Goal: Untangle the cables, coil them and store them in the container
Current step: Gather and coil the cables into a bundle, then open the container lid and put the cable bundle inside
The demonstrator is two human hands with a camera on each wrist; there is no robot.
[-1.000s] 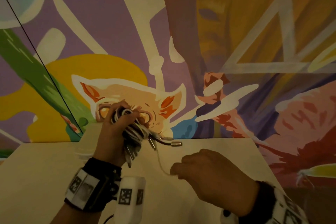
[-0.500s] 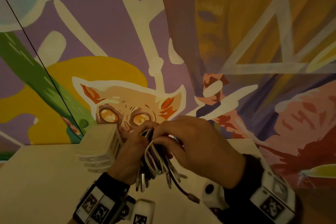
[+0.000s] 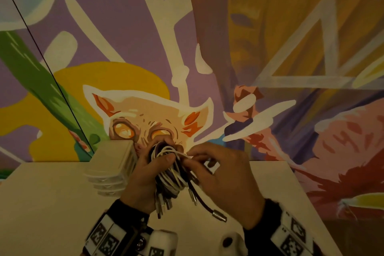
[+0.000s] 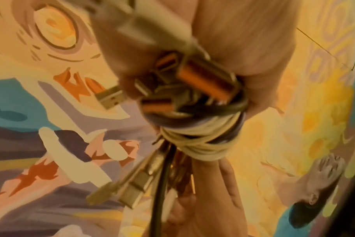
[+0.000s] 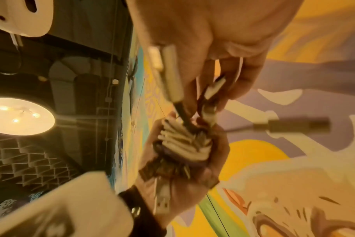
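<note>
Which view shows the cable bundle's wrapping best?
Left wrist: the cable bundle fills the frame, white turns wound around dark cables. Head view shows it partly covered by both hands; right wrist view is blurred.

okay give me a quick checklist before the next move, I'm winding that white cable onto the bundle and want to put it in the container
1. Left hand grips the cable bundle firmly: ok.
2. Right hand pinches the white cable at the bundle's top: ok.
3. All ends tucked in: not ok, a dark cable with a metal plug hangs loose below.
4. Container within reach, beside the left hand on the table: ok.
5. Container open and free inside: cannot tell.
</note>
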